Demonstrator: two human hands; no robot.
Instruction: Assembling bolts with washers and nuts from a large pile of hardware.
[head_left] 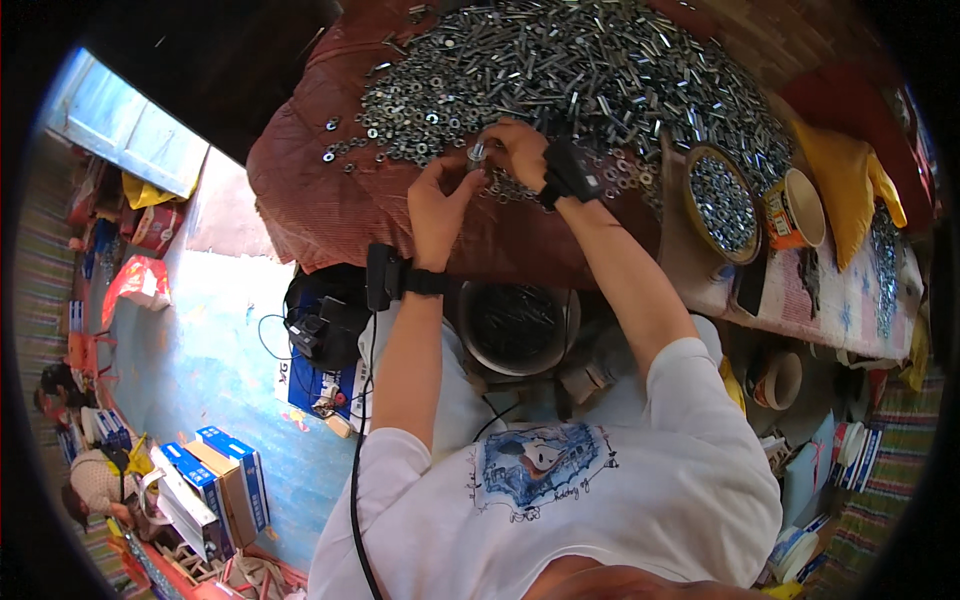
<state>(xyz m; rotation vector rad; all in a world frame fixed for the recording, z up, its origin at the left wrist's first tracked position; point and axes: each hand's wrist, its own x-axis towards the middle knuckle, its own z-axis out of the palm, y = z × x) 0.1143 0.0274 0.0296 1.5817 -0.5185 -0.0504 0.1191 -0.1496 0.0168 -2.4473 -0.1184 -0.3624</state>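
Note:
Over the near edge of a red cloth-covered table (pixel 330 215), my two hands meet at a small shiny bolt (pixel 477 152) with a washer or nut on it. My left hand (pixel 438 212) pinches it from below and the left, thumb against fingers. From the right, my right hand (pixel 520 158) bends its closed fingers around the bolt's upper side; the fingertips are partly hidden. Just beyond my hands lies a heap of loose nuts and washers (pixel 415 110). It merges into a large pile of metal sleeves and bolts (pixel 600 75).
To the right stand a round tray of nuts (pixel 722 205), a paper tub (pixel 795 210) and a yellow bag (pixel 845 185). A metal basin (pixel 515 328) of dark pieces sits below the table edge. Boxes (pixel 225 485) stand on the blue floor, lower left, near another person (pixel 100 485).

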